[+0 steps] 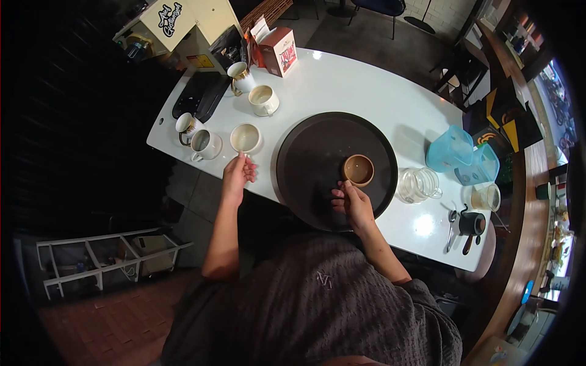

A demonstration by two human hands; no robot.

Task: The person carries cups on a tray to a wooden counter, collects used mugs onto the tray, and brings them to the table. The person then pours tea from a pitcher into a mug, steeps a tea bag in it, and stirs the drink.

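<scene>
**Both hands engaged at near side of surface; open room noted at far side**

The white surface carries all items inspected. Largest is the round dark tray, reaching the near edge; its left and far portions are open. Beyond its far rim, the surface is open up to the far edge. The blue containers stand at right, close to that edge, with the glass jug between them and the tray. The printed box stands far left, at the far edge. The cream cup is upright left of the tray, with a narrow gap between; the left hand has its fingers narrow, pinching its near side. Smallest, the brown cup is upright on the tray's right half; the right hand's fingers are narrow, holding its near-left side.
</scene>
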